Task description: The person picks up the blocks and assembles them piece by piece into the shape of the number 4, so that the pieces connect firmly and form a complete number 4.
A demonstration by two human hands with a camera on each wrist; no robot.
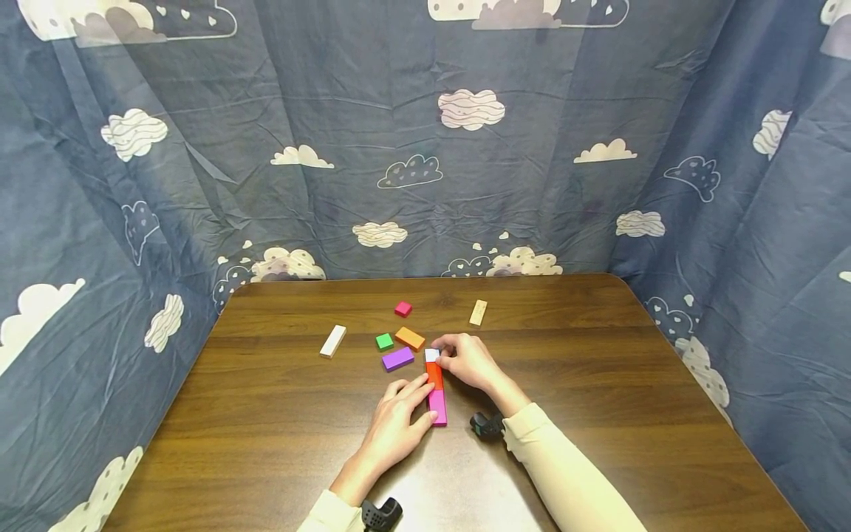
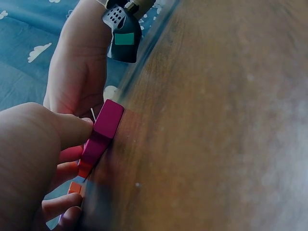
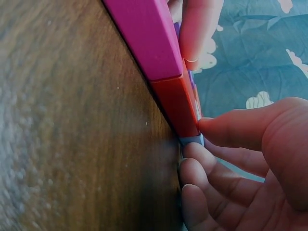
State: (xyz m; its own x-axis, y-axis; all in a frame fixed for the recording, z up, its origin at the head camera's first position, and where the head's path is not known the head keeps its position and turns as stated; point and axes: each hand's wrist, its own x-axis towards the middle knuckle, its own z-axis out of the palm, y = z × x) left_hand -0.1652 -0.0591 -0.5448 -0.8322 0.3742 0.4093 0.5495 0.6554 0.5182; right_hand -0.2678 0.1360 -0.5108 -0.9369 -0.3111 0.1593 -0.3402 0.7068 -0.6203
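A magenta block (image 1: pixel 437 408), a red block (image 1: pixel 434 375) and a light blue block (image 1: pixel 432 355) lie end to end in a line on the table. My left hand (image 1: pixel 394 425) rests along the line's left side, its thumb on the magenta block and fingertips touching the red one. At the far end, my right hand (image 1: pixel 467 360) pinches the light blue block between thumb and fingers. In the right wrist view, the right thumb reaches the seam by the red block (image 3: pixel 178 106), and the fingers hide most of the light blue block (image 3: pixel 191 139).
Left of the line lie a purple block (image 1: pixel 397 359), an orange block (image 1: pixel 410 338), a green block (image 1: pixel 384 341) and a white block (image 1: pixel 333 341). Farther back are a crimson block (image 1: pixel 402 309) and a pale wooden block (image 1: pixel 478 312). A cloud-patterned curtain (image 1: pixel 372 125) surrounds the table (image 1: pixel 266 443).
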